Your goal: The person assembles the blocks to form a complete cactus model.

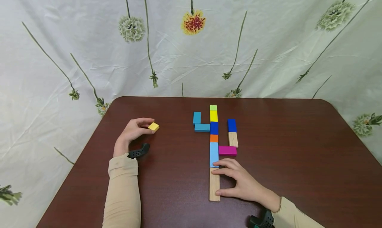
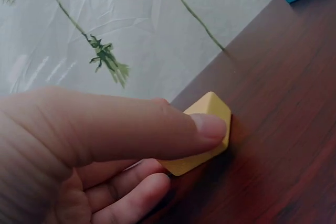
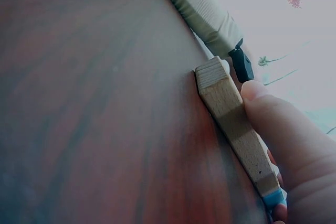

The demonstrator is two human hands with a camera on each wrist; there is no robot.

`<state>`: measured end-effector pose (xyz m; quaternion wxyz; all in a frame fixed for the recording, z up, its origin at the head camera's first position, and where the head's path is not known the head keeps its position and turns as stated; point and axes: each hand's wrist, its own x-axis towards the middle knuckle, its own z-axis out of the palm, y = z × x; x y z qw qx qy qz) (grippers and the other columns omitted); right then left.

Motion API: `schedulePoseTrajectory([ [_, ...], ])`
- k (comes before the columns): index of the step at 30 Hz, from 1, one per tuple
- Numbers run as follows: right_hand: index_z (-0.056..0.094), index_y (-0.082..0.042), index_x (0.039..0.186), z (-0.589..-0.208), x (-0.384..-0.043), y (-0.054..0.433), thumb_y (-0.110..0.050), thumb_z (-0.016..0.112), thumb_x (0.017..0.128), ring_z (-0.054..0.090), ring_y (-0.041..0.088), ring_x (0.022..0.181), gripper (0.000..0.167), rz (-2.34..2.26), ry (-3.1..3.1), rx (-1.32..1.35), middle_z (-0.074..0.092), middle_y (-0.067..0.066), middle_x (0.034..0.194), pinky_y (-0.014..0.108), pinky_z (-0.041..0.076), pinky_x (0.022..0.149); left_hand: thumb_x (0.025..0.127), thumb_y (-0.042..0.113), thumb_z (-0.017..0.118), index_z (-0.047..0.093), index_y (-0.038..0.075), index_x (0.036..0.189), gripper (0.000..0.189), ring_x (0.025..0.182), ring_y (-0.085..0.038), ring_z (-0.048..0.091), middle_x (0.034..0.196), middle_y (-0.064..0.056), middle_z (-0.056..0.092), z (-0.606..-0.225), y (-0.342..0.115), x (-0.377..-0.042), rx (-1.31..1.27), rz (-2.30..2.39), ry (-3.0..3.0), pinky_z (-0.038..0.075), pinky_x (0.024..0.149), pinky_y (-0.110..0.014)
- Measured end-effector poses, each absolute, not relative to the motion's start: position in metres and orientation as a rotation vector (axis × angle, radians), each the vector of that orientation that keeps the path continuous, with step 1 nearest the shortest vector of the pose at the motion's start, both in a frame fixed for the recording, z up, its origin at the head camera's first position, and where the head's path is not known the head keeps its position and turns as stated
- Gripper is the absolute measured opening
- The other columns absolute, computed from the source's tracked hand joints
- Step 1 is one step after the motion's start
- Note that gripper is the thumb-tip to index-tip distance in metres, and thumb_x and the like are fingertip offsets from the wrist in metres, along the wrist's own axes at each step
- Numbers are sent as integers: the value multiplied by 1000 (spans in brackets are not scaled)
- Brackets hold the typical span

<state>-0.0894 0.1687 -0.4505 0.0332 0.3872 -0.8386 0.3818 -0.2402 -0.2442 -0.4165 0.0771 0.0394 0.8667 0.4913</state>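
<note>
My left hand [image 1: 135,131] pinches a small yellow block [image 1: 154,126] between thumb and fingers, at the left of the table. In the left wrist view the thumb lies across the yellow block [image 2: 207,103]. My right hand [image 1: 240,181] touches the near end of a column of blocks. Its thumb and one finger rest on a plain wooden block [image 1: 214,185], another finger on the light blue block [image 1: 214,153] beyond it. Up the column follow an orange block [image 1: 214,138], a dark blue block [image 1: 214,128], a yellow block [image 1: 213,115] and a green block [image 1: 213,107].
A magenta block [image 1: 227,151] juts right from the column. Beyond it lie a wooden block [image 1: 233,139] and a dark blue block [image 1: 231,125] in line. Two teal blocks [image 1: 202,127] form a corner on the left. A floral cloth [image 1: 179,55] hangs behind the brown table [image 1: 298,148].
</note>
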Motion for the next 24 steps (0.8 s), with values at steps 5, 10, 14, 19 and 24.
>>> schedulePoseTrajectory([
  [5, 63, -24, 121, -451, -89, 169, -45, 75, 76, 39, 17, 124, 51, 1159, -2573, 1194, 49, -5, 133, 42, 42, 93, 78, 13, 76, 59, 3, 126, 52, 105, -26, 56, 123, -16, 59, -419, -238, -245, 102, 1483, 2652, 46, 83, -27],
  [10, 63, -25, 121, -452, -89, 168, -44, 75, 77, 39, 17, 123, 50, 1153, -2573, 1190, 49, -5, 133, 43, 42, 92, 79, 15, 76, 60, 4, 126, 51, 106, -26, 56, 124, -14, 59, -417, -228, -249, 78, 1534, 2659, 45, 87, -31],
  [14, 63, -25, 121, -451, -89, 168, -44, 75, 77, 39, 17, 123, 50, 1155, -2574, 1190, 49, -5, 133, 43, 43, 92, 79, 18, 77, 60, 5, 126, 52, 108, -26, 56, 124, -14, 59, -416, -217, -253, 82, 1576, 2674, 46, 88, -30],
  [19, 63, -25, 121, -451, -90, 169, -45, 75, 76, 38, 16, 124, 50, 1167, -2586, 1188, 49, -6, 134, 42, 42, 93, 77, 17, 78, 61, 5, 124, 51, 109, -26, 57, 123, -13, 60, -415, -199, -261, 72, 1726, 2674, 48, 82, -25],
  [24, 63, -25, 121, -451, -90, 169, -46, 75, 76, 38, 16, 124, 51, 1168, -2585, 1188, 49, -6, 134, 41, 42, 94, 76, 11, 78, 62, 4, 123, 50, 106, -26, 58, 121, -13, 61, -412, -179, -267, 49, 1896, 2657, 49, 81, -23],
])
